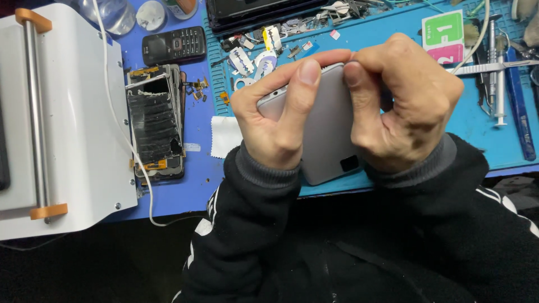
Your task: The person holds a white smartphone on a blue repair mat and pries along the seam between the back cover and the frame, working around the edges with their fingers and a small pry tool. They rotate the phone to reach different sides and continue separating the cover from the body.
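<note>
As the person bent over the blue mat [393, 50], both hands gripped a silver-grey smartphone [325, 140] held above the bench's near edge, back panel up. The left hand [275, 120] clasped its left side, thumb laid across the back; the right hand [404, 106] pinched the top edge. It looked light, stiff, slick and likely fragile, best held by its edges. Its long axis ran away from the person, camera window nearest the body.

head view | worn on head | faces steeply down | close over blue workbench [168, 191]
</note>
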